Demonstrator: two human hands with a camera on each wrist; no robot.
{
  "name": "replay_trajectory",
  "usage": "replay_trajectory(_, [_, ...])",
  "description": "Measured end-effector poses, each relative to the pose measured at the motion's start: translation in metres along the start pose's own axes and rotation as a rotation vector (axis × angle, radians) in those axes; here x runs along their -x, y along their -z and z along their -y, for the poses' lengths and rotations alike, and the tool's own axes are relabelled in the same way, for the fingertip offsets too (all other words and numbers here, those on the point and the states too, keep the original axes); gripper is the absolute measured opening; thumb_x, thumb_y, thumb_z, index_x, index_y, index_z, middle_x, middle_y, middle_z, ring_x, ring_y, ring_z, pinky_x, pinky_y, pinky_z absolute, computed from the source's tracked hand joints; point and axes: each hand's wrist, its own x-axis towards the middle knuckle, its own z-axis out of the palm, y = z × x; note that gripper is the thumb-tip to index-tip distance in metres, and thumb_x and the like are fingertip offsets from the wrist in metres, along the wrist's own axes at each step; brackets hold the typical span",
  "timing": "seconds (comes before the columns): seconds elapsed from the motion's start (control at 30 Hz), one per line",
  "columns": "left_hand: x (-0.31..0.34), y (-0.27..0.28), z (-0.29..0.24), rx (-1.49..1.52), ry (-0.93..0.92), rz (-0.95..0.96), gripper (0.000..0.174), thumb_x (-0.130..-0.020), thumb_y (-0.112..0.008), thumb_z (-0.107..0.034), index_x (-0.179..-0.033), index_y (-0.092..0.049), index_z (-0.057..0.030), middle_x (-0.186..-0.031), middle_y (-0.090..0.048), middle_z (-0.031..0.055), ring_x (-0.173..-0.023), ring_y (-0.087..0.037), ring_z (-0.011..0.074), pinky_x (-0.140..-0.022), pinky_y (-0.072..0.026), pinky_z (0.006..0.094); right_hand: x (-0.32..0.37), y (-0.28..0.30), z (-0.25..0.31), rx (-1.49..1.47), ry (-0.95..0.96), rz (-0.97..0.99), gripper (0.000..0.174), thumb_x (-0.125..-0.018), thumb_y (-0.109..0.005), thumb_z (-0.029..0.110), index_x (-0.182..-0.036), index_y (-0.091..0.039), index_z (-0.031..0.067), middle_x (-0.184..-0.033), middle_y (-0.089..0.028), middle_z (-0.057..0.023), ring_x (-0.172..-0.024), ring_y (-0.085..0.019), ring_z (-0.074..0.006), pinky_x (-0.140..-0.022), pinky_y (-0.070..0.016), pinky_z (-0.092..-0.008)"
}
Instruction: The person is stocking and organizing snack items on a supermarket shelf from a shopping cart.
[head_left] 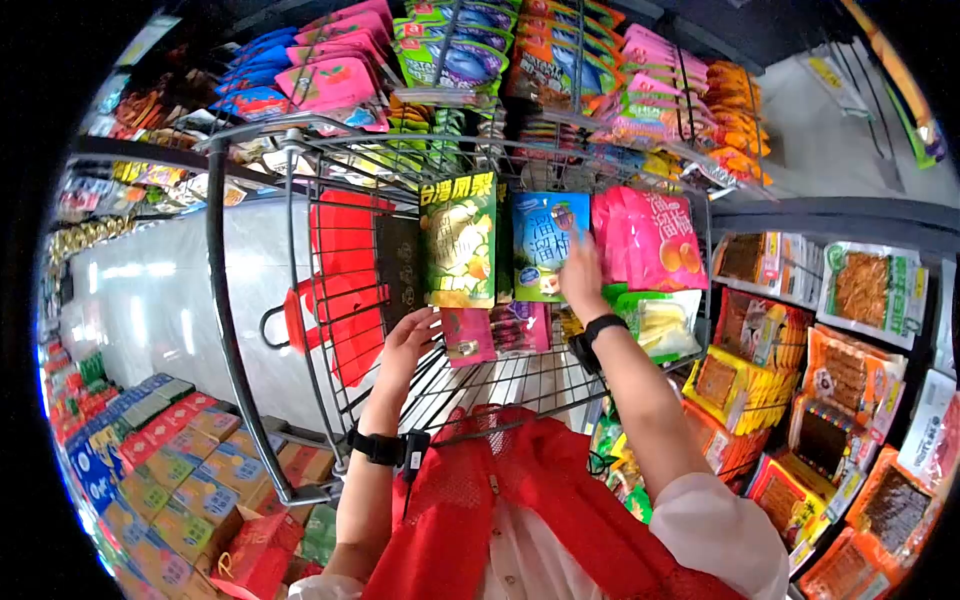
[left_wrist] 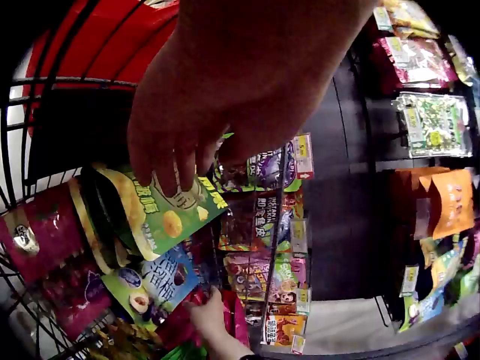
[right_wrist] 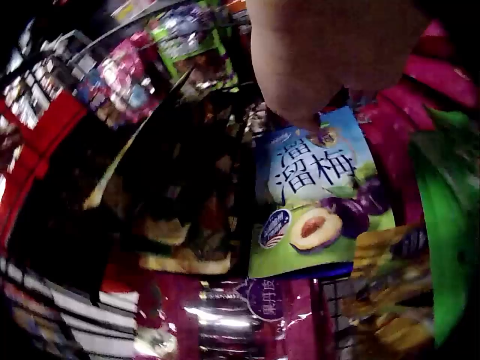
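A blue snack bag (head_left: pixel 540 245) with plum pictures stands in a wire shopping cart (head_left: pixel 330 130). My right hand (head_left: pixel 583 278) holds it by its upper right edge; in the right wrist view the hand (right_wrist: pixel 330 60) covers part of its top. Left of it stands a green-and-yellow snack bag (head_left: pixel 458 240). My left hand (head_left: pixel 405 345) is just below that bag's lower left corner, fingers loosely extended and holding nothing. In the left wrist view, those fingers (left_wrist: pixel 180 161) overlap the green-and-yellow bag (left_wrist: pixel 169 217).
Bright pink bags (head_left: pixel 650 240) stand right of the blue one. Dark pink packs (head_left: pixel 495 335) and a green-and-white bag (head_left: pixel 655 320) lie nearer me. A red bag (head_left: pixel 345 280) is at the cart's left. Shelves of packaged snacks (head_left: pixel 450 60) rise behind and to the right.
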Motion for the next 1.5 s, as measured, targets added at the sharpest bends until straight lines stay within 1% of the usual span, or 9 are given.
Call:
replay_trajectory(0.13, [-0.012, -0.001, 0.006, -0.079, 0.017, -0.025, 0.034, -0.088, -0.038, -0.019, -0.118, -0.041, -0.0037, -0.115, -0.049, 0.0079, -0.105, -0.047, 0.0170, -0.087, -0.0347, 0.0283, 0.006, -0.050, -0.005, 0.226, 0.064, 0.281, 0.050, -0.074, -0.045, 0.007, -0.122, -0.035, 0.0130, -0.129, -0.024, -0.0201, -0.112, -0.032, -0.0399, -0.090, -0.0274, -0.0517])
replay_trajectory(0.23, [-0.025, -0.002, 0.009, -0.360, -0.137, 0.028, 0.031, -0.087, -0.040, -0.014, -0.116, -0.043, -0.0012, -0.112, -0.051, 0.0087, -0.103, -0.047, 0.0151, -0.086, -0.0352, 0.0265, 0.011, -0.056, 0.003, 0.141, -0.243, 0.785, 0.047, -0.079, -0.040, 0.014, -0.125, -0.032, 0.0184, -0.138, -0.005, -0.0157, -0.117, -0.020, -0.0464, -0.088, -0.0245, -0.0597])
replay_trajectory(0.43, [-0.038, -0.009, -0.003, -0.562, -0.294, -0.020, 0.027, -0.084, -0.044, -0.011, -0.109, -0.048, -0.0014, -0.091, -0.058, 0.0147, -0.084, -0.055, 0.0172, -0.074, -0.0415, 0.0264, 0.018, -0.074, -0.010, -0.004, -0.321, 0.839, 0.051, -0.080, -0.038, 0.013, -0.129, -0.025, 0.0193, -0.138, 0.003, -0.0172, -0.118, -0.011, -0.0524, -0.092, -0.0254, -0.0555])
replay_trajectory(0.53, [-0.036, -0.011, -0.006, -0.578, -0.320, -0.004, 0.027, -0.084, -0.044, -0.011, -0.109, -0.048, -0.0015, -0.092, -0.058, 0.0147, -0.083, -0.055, 0.0178, -0.074, -0.0419, 0.0270, 0.001, -0.069, -0.011, -0.091, -0.374, 0.920, 0.057, -0.078, -0.040, 0.010, -0.131, -0.021, 0.0202, -0.137, 0.004, -0.0190, -0.117, -0.026, -0.0450, -0.093, -0.0305, -0.0472])
replay_trajectory(0.67, [-0.029, -0.017, -0.011, -0.580, -0.298, 0.047, 0.027, -0.085, -0.043, -0.012, -0.109, -0.049, -0.0011, -0.090, -0.059, 0.0143, -0.083, -0.056, 0.0176, -0.074, -0.0424, 0.0278, -0.002, -0.054, 0.000, -0.116, -0.195, 0.676, 0.065, -0.074, -0.045, 0.012, -0.133, -0.017, 0.0150, -0.135, -0.010, -0.0231, -0.110, -0.039, -0.0391, -0.090, -0.0356, -0.0393])
replay_trajectory(0.8, [-0.018, -0.036, -0.034, -0.602, -0.332, 0.088, 0.028, -0.084, -0.043, -0.012, -0.110, -0.048, -0.0013, -0.086, -0.060, 0.0131, -0.079, -0.057, 0.0156, -0.072, -0.0428, 0.0269, 0.013, 0.002, 0.007, -0.268, -0.097, 0.433, 0.058, -0.075, -0.052, 0.018, -0.127, -0.028, 0.0089, -0.128, -0.027, -0.0250, -0.115, -0.033, -0.0364, -0.091, -0.0336, -0.0387])
replay_trajectory(1.1, [0.000, -0.106, -0.047, -0.536, -0.382, 0.171, 0.027, -0.084, -0.043, -0.013, -0.109, -0.049, -0.0013, -0.100, -0.057, 0.0104, -0.092, -0.054, 0.0178, -0.078, -0.0410, 0.0276, 0.070, 0.087, -0.036, -0.407, -0.079, 0.271, 0.044, -0.078, -0.051, 0.012, -0.120, -0.038, 0.0058, -0.113, -0.046, -0.0198, -0.102, -0.046, -0.0336, -0.086, -0.0387, -0.0358])
replay_trajectory(1.17, [0.011, -0.123, -0.045, -0.573, -0.352, 0.173, 0.028, -0.085, -0.043, -0.013, -0.109, -0.048, -0.0009, -0.103, -0.056, 0.0110, -0.096, -0.052, 0.0177, -0.082, -0.0395, 0.0276, 0.082, 0.119, -0.034, -0.518, -0.269, 0.444, 0.043, -0.078, -0.051, 0.013, -0.118, -0.040, 0.0034, -0.114, -0.045, -0.0196, -0.103, -0.045, -0.0330, -0.085, -0.0386, -0.0372])
replay_trajectory(1.5, [0.041, -0.200, -0.025, -0.651, -0.404, 0.255, 0.025, -0.083, -0.044, -0.010, -0.105, -0.051, 0.0012, -0.102, -0.055, 0.0090, -0.093, -0.051, 0.0172, -0.082, -0.0390, 0.0273, 0.150, 0.128, -0.120, -0.624, -0.151, 0.319, 0.027, -0.078, -0.050, 0.013, -0.103, -0.055, 0.0025, -0.094, -0.058, -0.0174, -0.086, -0.057, -0.0268, -0.072, -0.0447, -0.0323])
